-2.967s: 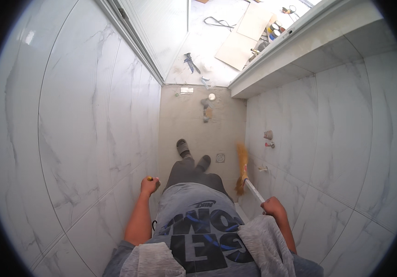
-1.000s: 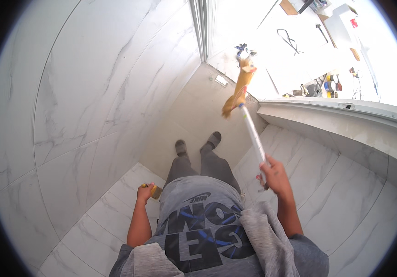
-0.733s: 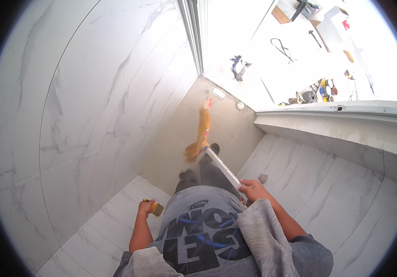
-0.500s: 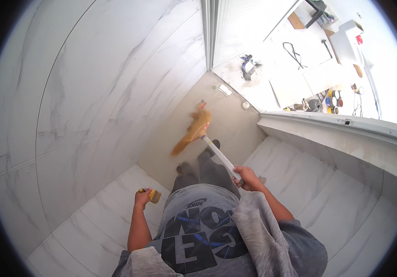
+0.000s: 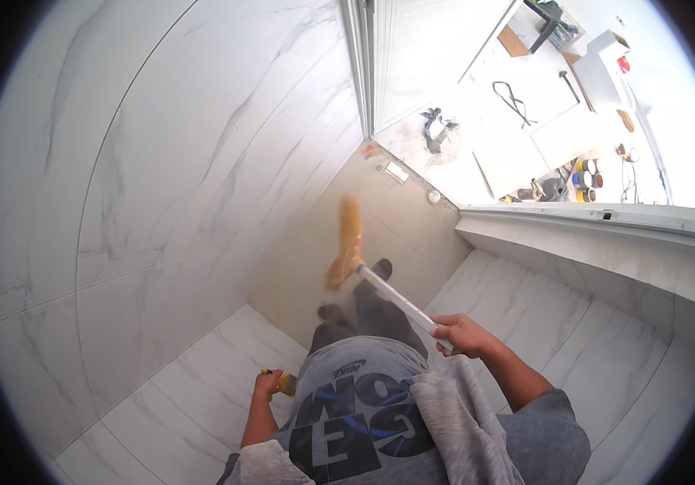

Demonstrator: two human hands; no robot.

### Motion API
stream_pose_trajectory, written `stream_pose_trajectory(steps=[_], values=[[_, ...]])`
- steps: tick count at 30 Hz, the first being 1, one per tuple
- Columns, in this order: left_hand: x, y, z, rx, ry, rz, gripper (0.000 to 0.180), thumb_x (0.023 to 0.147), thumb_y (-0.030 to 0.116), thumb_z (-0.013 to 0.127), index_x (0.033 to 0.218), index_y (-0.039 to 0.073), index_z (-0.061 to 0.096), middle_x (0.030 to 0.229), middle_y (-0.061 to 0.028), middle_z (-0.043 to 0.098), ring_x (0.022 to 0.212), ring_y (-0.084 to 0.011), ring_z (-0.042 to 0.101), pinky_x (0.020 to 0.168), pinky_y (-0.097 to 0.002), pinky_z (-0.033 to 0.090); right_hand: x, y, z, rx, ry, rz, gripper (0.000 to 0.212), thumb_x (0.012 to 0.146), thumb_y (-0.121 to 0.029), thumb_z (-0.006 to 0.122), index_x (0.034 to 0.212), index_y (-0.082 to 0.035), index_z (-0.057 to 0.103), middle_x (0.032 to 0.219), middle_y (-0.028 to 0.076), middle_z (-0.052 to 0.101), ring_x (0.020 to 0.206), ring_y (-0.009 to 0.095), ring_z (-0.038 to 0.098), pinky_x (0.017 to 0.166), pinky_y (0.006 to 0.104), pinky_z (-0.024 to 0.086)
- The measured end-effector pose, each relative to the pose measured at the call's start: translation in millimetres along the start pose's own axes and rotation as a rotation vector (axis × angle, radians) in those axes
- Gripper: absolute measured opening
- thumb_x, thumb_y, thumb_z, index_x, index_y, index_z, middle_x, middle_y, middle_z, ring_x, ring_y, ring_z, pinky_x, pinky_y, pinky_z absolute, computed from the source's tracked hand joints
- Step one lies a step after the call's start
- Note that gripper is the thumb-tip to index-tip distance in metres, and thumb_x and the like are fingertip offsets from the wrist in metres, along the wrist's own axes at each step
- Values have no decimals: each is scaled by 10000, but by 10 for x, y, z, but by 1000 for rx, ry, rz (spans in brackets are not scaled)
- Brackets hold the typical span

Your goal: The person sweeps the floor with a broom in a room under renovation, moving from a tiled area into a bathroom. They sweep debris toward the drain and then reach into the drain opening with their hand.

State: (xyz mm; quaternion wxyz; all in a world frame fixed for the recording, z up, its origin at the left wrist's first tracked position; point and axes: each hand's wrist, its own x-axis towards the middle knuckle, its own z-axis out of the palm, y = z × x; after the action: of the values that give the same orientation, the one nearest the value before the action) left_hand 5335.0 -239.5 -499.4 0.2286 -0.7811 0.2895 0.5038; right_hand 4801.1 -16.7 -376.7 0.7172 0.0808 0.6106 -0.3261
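My right hand (image 5: pixel 458 334) is wrapped round the upper end of a white handle belonging to a broom (image 5: pixel 400 299). Its straw-coloured bristles, blurred by motion, hang over the beige floor (image 5: pixel 299 259) just ahead of my feet. At my left side, my left hand (image 5: pixel 267 383) grips a paintbrush (image 5: pixel 286 383) with a yellow handle, partly hidden beside my grey shirt. Against the corner by the door frame lies a small red and white scrap (image 5: pixel 370 151).
Marble-patterned wall tiles (image 5: pixel 162 162) rise close on my left. A raised sill (image 5: pixel 590 234) runs along the right. Near the corner are a floor drain (image 5: pixel 397 171) and a round fitting (image 5: pixel 433 196). Past the doorway lie several cans (image 5: pixel 586 179), a hammer (image 5: pixel 567 85) and cables.
My right hand has drawn back toward me and right, bringing the broom head nearer my feet. The red scrap has shifted forward to the corner. My left hand has lowered with the paintbrush.
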Motion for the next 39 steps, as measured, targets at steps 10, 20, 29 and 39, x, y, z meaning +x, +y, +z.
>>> stream_pose_trajectory(steps=[10, 20, 29, 39], values=[[-268, 423, -129, -50, 93, 218, 412, 850, 298, 753, 1093, 1, 606, 1031, -101, 624, 923, -227, 633, 723, -368, 581, 2828, -161, 370, 32, 141, 74, 143, 884, -119, 595, 912, 17, 633, 704, 113, 595, 573, 192, 608, 437, 333, 462], [-364, 423, -387, 31, 117, 167, 354, 855, 286, 756, 1024, 10, 613, 982, -91, 611, 907, -224, 624, 715, -382, 591, 3383, 45, -387, 498, 246, 19, 245, 932, -195, 577, 1097, -17, 544, 737, 100, 543, 512, 188, 535, 408, 333, 422], [-323, 703, -307, 118, 67, 219, 333, 836, 303, 769, 975, 33, 631, 928, -67, 601, 863, -197, 616, 727, -375, 587, 3294, 25, -457, 1023, 341, -201, 261, 949, -184, 530, 1160, -30, 511, 709, 81, 509, 491, 180, 513, 391, 315, 383], [-314, 872, -234, 132, 14, 274, 365, 871, 292, 732, 1061, 8, 605, 1019, -94, 607, 962, -225, 612, 784, -395, 579, 2562, -53, -1181, 660, 722, -528, 370, 930, -166, 564, 1271, -27, 527, 664, 67, 525, 460, 155, 512, 387, 300, 393]])
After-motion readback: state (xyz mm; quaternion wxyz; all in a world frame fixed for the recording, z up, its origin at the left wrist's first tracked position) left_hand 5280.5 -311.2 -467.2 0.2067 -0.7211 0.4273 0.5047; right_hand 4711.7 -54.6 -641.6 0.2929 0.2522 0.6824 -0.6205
